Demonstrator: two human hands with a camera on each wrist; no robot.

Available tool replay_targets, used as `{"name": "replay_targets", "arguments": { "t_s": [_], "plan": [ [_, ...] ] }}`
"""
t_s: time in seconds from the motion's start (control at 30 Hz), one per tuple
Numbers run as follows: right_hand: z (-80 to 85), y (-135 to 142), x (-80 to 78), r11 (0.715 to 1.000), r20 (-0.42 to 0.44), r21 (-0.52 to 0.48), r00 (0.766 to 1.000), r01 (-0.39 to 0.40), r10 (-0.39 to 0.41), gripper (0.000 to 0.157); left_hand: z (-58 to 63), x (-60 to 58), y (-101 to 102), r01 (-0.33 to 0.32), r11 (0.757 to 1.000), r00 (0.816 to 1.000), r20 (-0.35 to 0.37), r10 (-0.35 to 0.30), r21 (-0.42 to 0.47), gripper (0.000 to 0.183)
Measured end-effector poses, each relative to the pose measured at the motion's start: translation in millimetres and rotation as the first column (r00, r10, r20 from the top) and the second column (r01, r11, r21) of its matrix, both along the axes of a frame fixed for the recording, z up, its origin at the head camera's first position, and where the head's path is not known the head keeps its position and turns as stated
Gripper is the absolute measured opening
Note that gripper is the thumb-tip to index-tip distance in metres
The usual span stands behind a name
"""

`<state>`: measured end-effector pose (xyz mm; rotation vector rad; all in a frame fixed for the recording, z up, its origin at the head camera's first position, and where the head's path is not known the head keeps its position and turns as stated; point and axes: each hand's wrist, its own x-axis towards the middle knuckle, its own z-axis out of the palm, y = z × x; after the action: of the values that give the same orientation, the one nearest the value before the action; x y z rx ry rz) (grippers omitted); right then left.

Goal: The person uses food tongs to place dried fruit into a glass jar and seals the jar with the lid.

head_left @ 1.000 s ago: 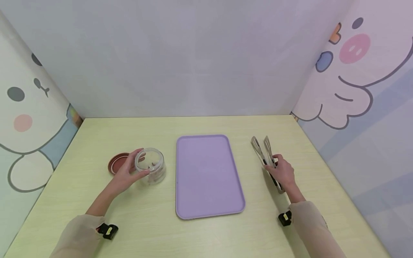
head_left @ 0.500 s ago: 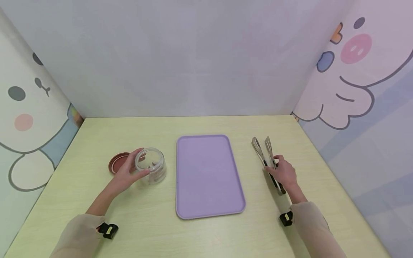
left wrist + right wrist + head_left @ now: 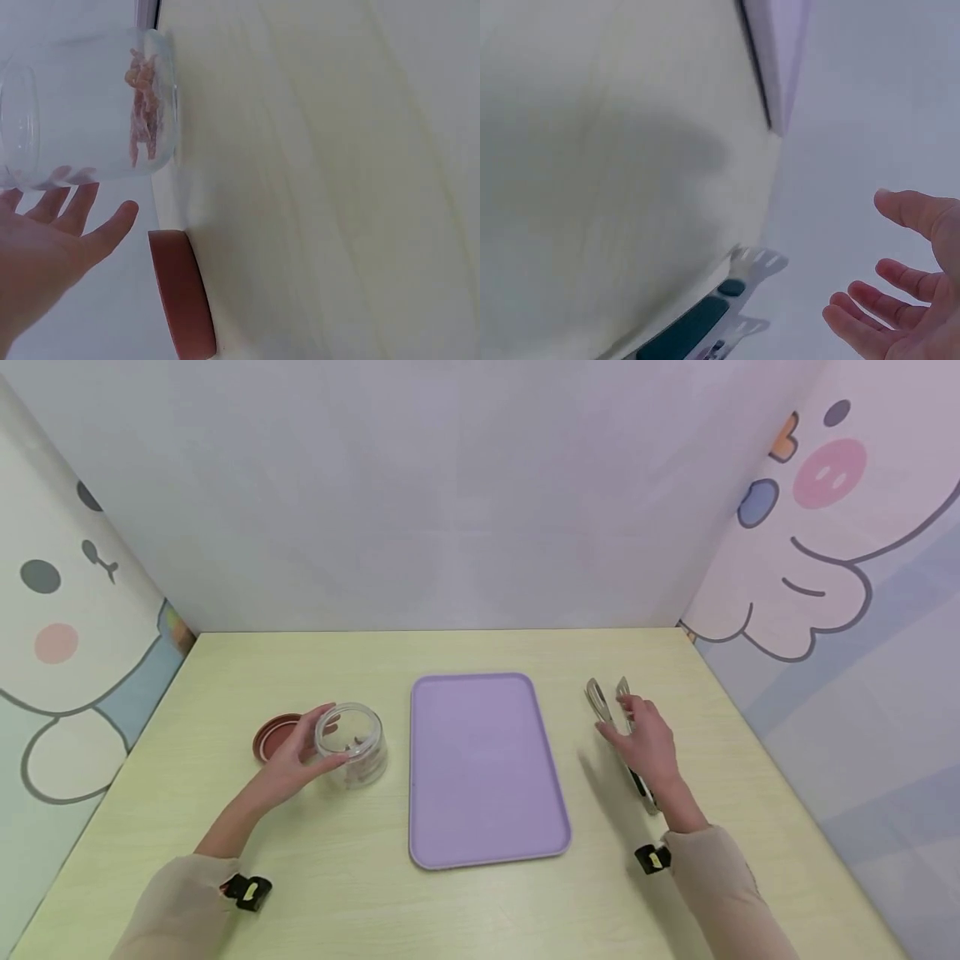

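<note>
A clear glass jar [image 3: 365, 764] stands upright, without a lid, left of the tray. Pinkish-brown crinkled pieces [image 3: 146, 109] lie in its bottom. My left hand [image 3: 288, 770] holds the jar near its rim, thumb on the near side and fingers on the far side. Partly behind that hand lies a reddish-brown round lid [image 3: 272, 742]. On the right, my right hand [image 3: 649, 747] hovers above metal tongs [image 3: 686, 326] with dark grip pads. Its fingers are spread and hold nothing in the right wrist view. The tongs lie on the table, partly hidden by the hand.
A shallow purple tray [image 3: 483, 768] lies in the middle of the light wooden table [image 3: 352, 902], between jar and tongs. A plain pale wall [image 3: 450, 502] rises behind, with cartoon-printed panels on both sides.
My right hand has let go of the tongs, lifted and moved forward and slightly left. The tongs stay on the table. My left hand and the jar have hardly moved.
</note>
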<state>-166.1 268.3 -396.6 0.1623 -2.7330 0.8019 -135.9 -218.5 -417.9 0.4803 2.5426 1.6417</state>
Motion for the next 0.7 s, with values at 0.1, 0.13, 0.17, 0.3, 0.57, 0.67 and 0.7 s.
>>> {"name": "replay_targets", "arguments": {
  "t_s": [0.1, 0.13, 0.17, 0.3, 0.57, 0.67, 0.7],
  "plan": [
    [6.1, -17.5, -2.5, 0.995, -0.029, -0.067, 0.997, -0.077, 0.075, 0.048, 2.9, -0.6, -2.5, 0.027, 1.0, 0.999, 0.032, -0.027, -0.006, 0.074],
    [7.4, -23.7, -3.3, 0.99, -0.04, -0.096, 0.994, -0.106, 0.103, 0.047, 3.9, -0.9, -3.4, 0.037, 0.999, 0.999, 0.04, -0.037, -0.011, 0.074],
    [8.1, -29.8, -4.3, 0.983, -0.056, -0.124, 0.99, -0.137, 0.131, 0.047, 4.9, -1.3, -4.4, 0.046, 0.999, 0.998, 0.045, -0.045, -0.011, 0.073],
    [10.1, -56.6, -6.5, 0.935, -0.093, -0.247, 0.967, -0.254, 0.238, 0.045, 9.5, -3.4, -9.7, 0.072, 0.997, 0.997, 0.037, -0.071, -0.025, 0.071],
    [32.0, -112.0, 11.1, 0.788, -0.136, -0.472, 0.916, -0.395, 0.378, 0.041, 14.2, -6.8, -17.3, 0.097, 0.995, 0.993, 0.064, -0.096, -0.018, 0.067],
    [34.0, -126.5, 14.7, 0.751, -0.105, -0.52, 0.903, -0.407, 0.417, 0.041, 14.4, -6.5, -18.3, 0.106, 0.994, 0.993, 0.051, -0.106, 0.001, 0.063],
    [33.5, -130.6, 15.1, 0.737, -0.091, -0.54, 0.898, -0.407, 0.43, 0.04, 14.4, -6.4, -18.6, 0.107, 0.994, 0.993, 0.045, -0.107, 0.006, 0.062]
  ]
}}
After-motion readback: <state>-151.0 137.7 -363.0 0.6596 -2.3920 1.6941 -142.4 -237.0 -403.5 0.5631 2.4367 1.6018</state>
